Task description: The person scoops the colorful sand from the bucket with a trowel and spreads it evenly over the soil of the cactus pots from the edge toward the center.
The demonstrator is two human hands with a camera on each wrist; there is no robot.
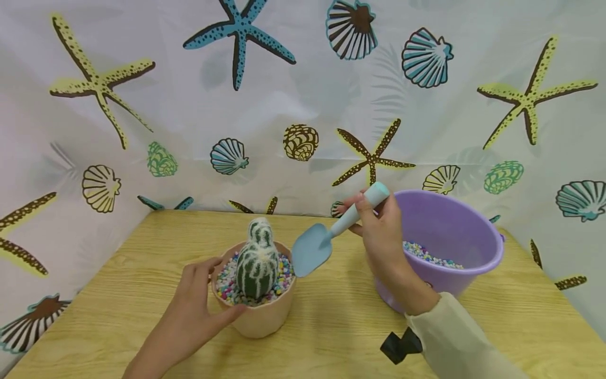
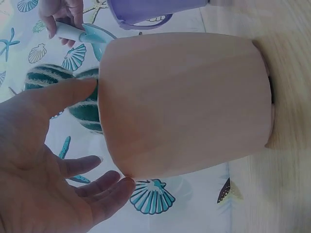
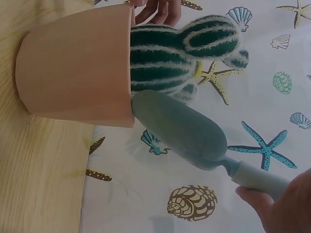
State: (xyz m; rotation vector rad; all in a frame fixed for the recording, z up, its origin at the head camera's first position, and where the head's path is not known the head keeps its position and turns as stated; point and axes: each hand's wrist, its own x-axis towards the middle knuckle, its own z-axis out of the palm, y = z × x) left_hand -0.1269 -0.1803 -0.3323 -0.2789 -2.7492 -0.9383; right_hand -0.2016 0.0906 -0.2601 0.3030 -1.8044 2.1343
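Note:
My right hand (image 1: pixel 381 231) grips a light blue hand trowel (image 1: pixel 312 249) by its handle. The trowel's blade slants down to the right side of the rim of a peach-coloured plant pot (image 1: pixel 265 321). In the right wrist view the blade's tip (image 3: pixel 143 99) meets the rim. A round green cactus (image 1: pixel 258 266) with white fuzzy ribs stands upright in the pot, ringed by multicoloured pebbles (image 1: pixel 227 279). My left hand (image 1: pixel 189 308) rests on the pot's left and front rim, its thumb and fingers spread and fairly straight, the palm away from the wall.
A purple bucket (image 1: pixel 450 226) stands to the right, behind my right forearm, with similar pebbles (image 1: pixel 428 255) inside. Everything sits on a wood-grain table (image 1: pixel 331 337). A cloth (image 1: pixel 303 95) printed with starfish and shells hangs behind. A black object (image 1: pixel 401 345) shows by the right sleeve.

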